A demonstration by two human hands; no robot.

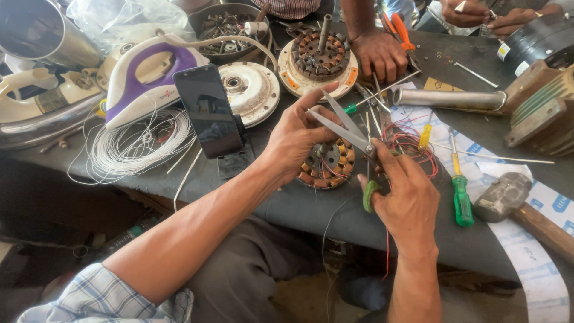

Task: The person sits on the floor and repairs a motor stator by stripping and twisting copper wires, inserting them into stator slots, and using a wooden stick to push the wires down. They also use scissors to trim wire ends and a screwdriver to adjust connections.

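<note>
Here, scissors open over a stator at the bench edge.
Right hand grips the green handles, fingers curled shut around them, blades spread apart; left hand fingers pinched near a blade tip, likely holding a thin wire, too fine to tell. Stator lies flat under both hands, steadying it for trimming. Count: two stators, second by a co-worker's hand; two screwdrivers; one hammer; one phone propped upright.

A dark, blank phone screen is propped upright left of centre. White printed sheeting with blue blocks is spread at the near right. A clear plastic bag is seen far left.
</note>
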